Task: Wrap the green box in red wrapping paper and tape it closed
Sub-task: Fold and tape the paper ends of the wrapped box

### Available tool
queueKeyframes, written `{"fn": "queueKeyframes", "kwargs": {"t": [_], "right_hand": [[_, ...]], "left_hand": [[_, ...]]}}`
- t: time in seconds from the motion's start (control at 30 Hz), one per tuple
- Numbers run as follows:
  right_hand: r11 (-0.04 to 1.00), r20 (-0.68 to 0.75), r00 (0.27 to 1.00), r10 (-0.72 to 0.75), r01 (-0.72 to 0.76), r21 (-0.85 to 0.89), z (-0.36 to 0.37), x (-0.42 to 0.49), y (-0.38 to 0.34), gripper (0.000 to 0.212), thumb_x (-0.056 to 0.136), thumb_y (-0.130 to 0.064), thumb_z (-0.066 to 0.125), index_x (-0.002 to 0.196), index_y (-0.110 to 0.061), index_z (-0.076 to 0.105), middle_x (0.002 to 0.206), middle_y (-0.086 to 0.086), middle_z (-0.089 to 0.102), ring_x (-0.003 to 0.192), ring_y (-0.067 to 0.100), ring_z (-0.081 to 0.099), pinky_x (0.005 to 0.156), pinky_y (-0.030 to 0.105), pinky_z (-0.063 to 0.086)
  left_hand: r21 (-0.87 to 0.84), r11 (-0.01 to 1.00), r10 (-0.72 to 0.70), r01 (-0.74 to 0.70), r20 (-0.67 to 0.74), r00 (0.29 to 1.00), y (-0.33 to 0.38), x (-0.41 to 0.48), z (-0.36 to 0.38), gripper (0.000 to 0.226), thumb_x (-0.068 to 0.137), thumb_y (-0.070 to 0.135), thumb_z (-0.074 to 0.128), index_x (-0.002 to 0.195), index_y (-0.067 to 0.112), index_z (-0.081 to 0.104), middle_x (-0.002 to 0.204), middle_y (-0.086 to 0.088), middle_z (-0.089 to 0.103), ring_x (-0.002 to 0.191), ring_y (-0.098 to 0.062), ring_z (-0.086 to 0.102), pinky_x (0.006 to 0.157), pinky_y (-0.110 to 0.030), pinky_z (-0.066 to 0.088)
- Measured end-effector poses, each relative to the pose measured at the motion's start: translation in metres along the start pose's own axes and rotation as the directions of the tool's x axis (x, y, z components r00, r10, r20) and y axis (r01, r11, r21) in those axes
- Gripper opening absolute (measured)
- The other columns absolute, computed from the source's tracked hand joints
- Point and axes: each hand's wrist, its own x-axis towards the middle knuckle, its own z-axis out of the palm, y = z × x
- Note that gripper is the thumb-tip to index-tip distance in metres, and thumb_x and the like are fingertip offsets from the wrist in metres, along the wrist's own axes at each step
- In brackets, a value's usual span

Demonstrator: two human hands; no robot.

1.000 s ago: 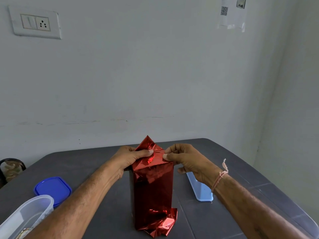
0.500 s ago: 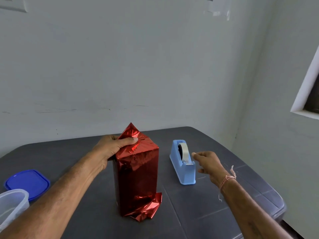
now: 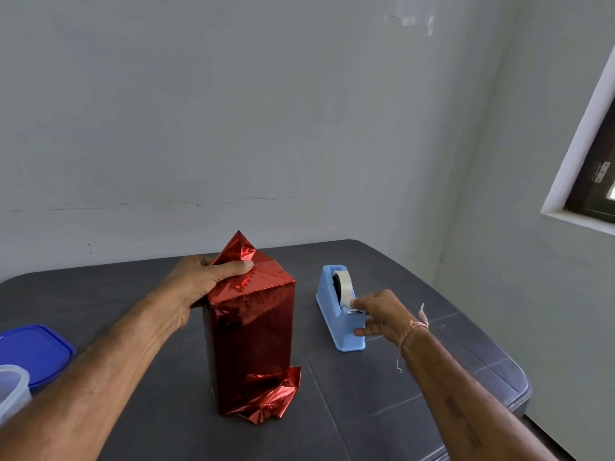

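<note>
The box [image 3: 249, 344] stands upright on its end near the middle of the dark tabletop [image 3: 382, 410], covered on every visible face by the red wrapping paper [image 3: 263, 287]. At its top, a pointed flap of paper sticks up toward 11 o'clock. At its foot, crumpled loose paper spreads onto the tabletop toward 5 o'clock.

The left hand [image 3: 206, 281] comes in from 8 o'clock. Its grip is closed on the paper at the box's top left edge, with the thumb laid across the folded top and the fingers behind the flap.

At 3 o'clock from the box, apart from it, sits the light blue tape dispenser [image 3: 336, 327], its length running from 12 to 6. The tape roll [image 3: 342, 284] sits in its far half. The right hand [image 3: 376, 314] reaches in from 4 o'clock. Its grip is closed round the dispenser's near end, fingertips on top at the cutter and thumb low on the front. Whether the tape's end is between the fingers cannot be told. A pale thread [image 3: 414, 326] circles that wrist.

A strip of bare tabletop shows between box and dispenser, and more lies toward 6 o'clock between the two forearms. The far edge at 12 o'clock runs along the wall. The rounded corner at 4 o'clock lies well beyond the dispenser.

At 8 o'clock, near the left edge, a blue lid [image 3: 33, 351] lies flat. A clear container [image 3: 11, 387] overlaps its near side.
</note>
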Motion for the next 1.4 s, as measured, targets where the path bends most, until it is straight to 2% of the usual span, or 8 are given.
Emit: {"fn": "queueKeyframes", "kwargs": {"t": [0.17,0.33,0.53,0.63,0.77,0.9,1.17,1.4], "right_hand": [[0.995,0.042,0.999,0.03,-0.033,0.09,0.002,-0.006,0.0,0.044,0.095,-0.018,0.07,0.13,0.004,0.055,0.126,0.018,0.054,0.091,0.04,0.065,0.049,0.044,0.06],[0.981,0.066,0.998,0.004,-0.017,0.192,0.002,-0.012,0.002,0.027,0.098,-0.021,0.065,0.116,-0.003,0.056,0.106,0.009,0.054,0.087,0.034,0.062,0.052,0.048,0.061],[0.953,-0.006,0.999,-0.044,0.043,0.301,0.007,-0.014,0.018,0.038,0.092,-0.018,0.073,0.119,0.002,0.056,0.12,0.016,0.055,0.108,0.038,0.064,0.055,0.046,0.062],[0.945,-0.009,0.998,-0.066,0.065,0.321,0.009,-0.018,0.024,0.024,0.093,-0.018,0.072,0.105,0.001,0.062,0.104,0.012,0.059,0.099,0.034,0.067,0.06,0.044,0.063],[0.935,-0.045,0.996,-0.072,0.083,0.346,0.011,-0.02,0.031,0.028,0.093,-0.019,0.073,0.108,0.002,0.064,0.102,0.009,0.059,0.094,0.028,0.065,0.061,0.04,0.064],[0.918,-0.076,0.993,-0.088,0.11,0.382,0.014,-0.021,0.037,0.021,0.09,-0.019,0.076,0.094,-0.003,0.064,0.102,0.01,0.061,0.098,0.029,0.065,0.057,0.036,0.063],[0.902,-0.076,0.991,-0.114,0.135,0.411,0.013,-0.02,0.043,0.024,0.091,-0.015,0.075,0.102,0.005,0.064,0.098,0.009,0.062,0.086,0.022,0.066,0.065,0.039,0.064],[0.89,-0.099,0.991,-0.086,0.121,0.439,0.016,-0.019,0.054,0.024,0.089,-0.022,0.077,0.093,-0.003,0.064,0.107,0.012,0.064,0.105,0.029,0.066,0.067,0.038,0.065]], "left_hand": [[-0.013,1.0,-0.003,0.003,0.007,1.0,0.0,-0.003,0.0,0.068,0.06,0.036,0.093,0.114,0.001,0.072,0.087,-0.013,0.079,0.078,-0.024,0.073,0.063,-0.027,0.051],[-0.017,1.0,-0.001,0.002,0.012,1.0,0.0,-0.004,-0.001,0.061,0.062,0.036,0.092,0.111,0.002,0.074,0.09,-0.013,0.079,0.079,-0.024,0.073,0.062,-0.026,0.05],[-0.022,1.0,-0.005,0.005,0.02,1.0,0.004,-0.01,0.001,0.055,0.056,0.038,0.089,0.099,0.007,0.074,0.079,-0.008,0.078,0.077,-0.021,0.072,0.06,-0.025,0.048],[-0.021,1.0,-0.008,0.009,0.023,1.0,0.005,-0.013,0.001,0.056,0.054,0.039,0.089,0.098,0.008,0.072,0.068,-0.003,0.077,0.076,-0.02,0.07,0.059,-0.024,0.046],[-0.022,1.0,-0.009,0.009,0.02,1.0,0.006,-0.016,0.001,0.065,0.047,0.042,0.089,0.099,0.007,0.072,0.067,-0.002,0.077,0.076,-0.02,0.07,0.059,-0.025,0.046],[-0.016,1.0,-0.009,0.009,0.008,1.0,0.006,-0.016,0.0,0.054,0.061,0.037,0.089,0.102,0.005,0.072,0.073,-0.007,0.077,0.075,-0.02,0.07,0.059,-0.024,0.046],[0.006,1.0,-0.009,0.009,0.002,1.0,0.004,-0.013,-0.002,0.041,0.07,0.034,0.089,0.098,0.007,0.074,0.083,-0.009,0.077,0.076,-0.02,0.071,0.06,-0.026,0.047],[0.009,1.0,-0.01,0.01,0.008,1.0,0.004,-0.013,-0.001,0.042,0.069,0.035,0.089,0.097,0.008,0.074,0.083,-0.009,0.078,0.077,-0.022,0.072,0.062,-0.027,0.05]]}}
